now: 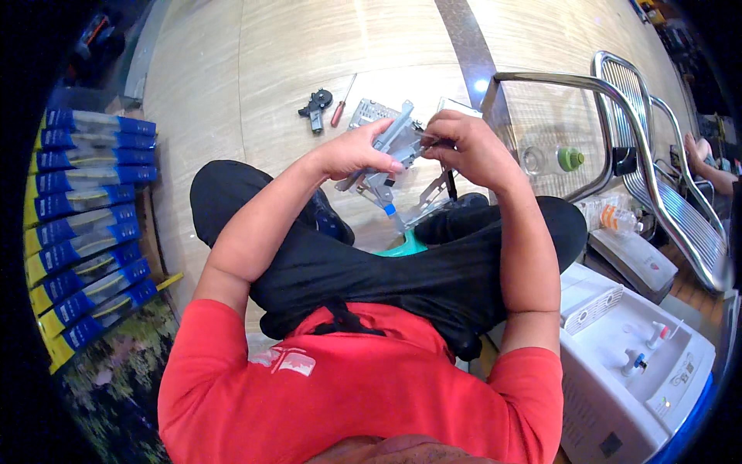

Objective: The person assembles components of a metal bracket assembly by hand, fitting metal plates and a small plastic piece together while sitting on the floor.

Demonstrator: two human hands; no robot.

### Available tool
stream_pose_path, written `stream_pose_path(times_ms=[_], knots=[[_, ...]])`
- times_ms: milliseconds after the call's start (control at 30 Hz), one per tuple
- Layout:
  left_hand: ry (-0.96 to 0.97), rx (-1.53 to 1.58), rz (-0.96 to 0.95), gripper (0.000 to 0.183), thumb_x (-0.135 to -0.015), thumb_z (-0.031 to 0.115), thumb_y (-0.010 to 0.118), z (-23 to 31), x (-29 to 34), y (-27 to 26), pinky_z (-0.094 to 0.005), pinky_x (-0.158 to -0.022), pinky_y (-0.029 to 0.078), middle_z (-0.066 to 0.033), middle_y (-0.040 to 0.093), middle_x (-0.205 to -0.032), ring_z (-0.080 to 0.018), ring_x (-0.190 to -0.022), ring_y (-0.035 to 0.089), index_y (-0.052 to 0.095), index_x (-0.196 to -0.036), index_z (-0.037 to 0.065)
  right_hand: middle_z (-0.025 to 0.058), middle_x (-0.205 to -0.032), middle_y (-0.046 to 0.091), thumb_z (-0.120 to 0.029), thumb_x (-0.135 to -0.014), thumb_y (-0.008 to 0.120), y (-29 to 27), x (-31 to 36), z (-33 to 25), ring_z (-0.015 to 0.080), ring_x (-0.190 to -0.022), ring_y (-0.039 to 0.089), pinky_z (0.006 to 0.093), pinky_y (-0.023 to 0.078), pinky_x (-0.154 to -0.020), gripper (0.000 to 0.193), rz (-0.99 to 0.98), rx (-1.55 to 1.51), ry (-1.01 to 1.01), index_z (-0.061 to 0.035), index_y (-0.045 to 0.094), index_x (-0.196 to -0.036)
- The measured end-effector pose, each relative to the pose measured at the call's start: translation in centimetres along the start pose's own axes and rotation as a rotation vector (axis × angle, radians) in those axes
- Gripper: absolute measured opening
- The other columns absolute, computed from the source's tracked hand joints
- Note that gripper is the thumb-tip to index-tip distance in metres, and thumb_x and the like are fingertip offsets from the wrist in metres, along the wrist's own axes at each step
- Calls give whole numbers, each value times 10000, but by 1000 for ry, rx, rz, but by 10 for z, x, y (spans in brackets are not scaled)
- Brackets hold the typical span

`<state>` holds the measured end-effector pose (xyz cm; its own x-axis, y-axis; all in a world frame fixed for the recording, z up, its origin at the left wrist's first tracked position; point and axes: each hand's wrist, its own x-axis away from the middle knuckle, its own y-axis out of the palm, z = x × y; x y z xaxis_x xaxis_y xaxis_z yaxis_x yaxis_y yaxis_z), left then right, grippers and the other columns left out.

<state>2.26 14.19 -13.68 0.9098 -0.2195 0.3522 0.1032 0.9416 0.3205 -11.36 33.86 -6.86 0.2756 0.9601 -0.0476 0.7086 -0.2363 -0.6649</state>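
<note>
My left hand [355, 151] is closed round a silver metal bracket assembly [398, 139], its thumb along the near side. Flat metal arms hang from it, one with a blue piece [389, 209] on it. My right hand [471, 147] is at the right end of the assembly, fingers pinched together; what lies between them is too small to make out. On the floor beyond my left hand are a black gear motor [315, 110] and a screwdriver [338, 116] with a red handle. Behind the assembly lies a perforated metal plate [369, 113].
Stacked blue-and-yellow boxes [93, 193] stand at the left. To the right are a chrome-framed chair [641, 147], a glass-topped table with a green-capped bottle [570, 159], and a white water dispenser [618, 363]. Something teal [406, 246] shows between my legs. Another person's hand [699, 151] is at far right.
</note>
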Motion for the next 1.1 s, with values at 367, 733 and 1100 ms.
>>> stream_pose_path(times_ms=[367,733,1100], knots=[[165,272,146,738,-757,62,668,15,5,-18,-370,-694,595,-169,605,-1085,-248,-807,681,296,-1390,-12,144,-736,654,-217,-857,689,-32,11,6,181,-674,599,319,473,-640,253,206,110,445,21,666,-941],[354,453,200,591,-819,61,617,17,-1,-24,-380,-758,605,-161,584,-1082,-243,-829,681,337,-1336,8,54,-786,645,-190,-864,697,-11,14,33,46,-504,430,200,307,-432,305,143,-555,683,29,598,-1053],[384,364,242,588,-836,100,658,17,2,-27,-378,-797,592,-160,581,-1121,-235,-903,668,345,-1325,5,50,-706,626,-216,-823,731,21,1,33,102,-561,566,246,401,-465,334,384,-618,698,44,593,-981]])
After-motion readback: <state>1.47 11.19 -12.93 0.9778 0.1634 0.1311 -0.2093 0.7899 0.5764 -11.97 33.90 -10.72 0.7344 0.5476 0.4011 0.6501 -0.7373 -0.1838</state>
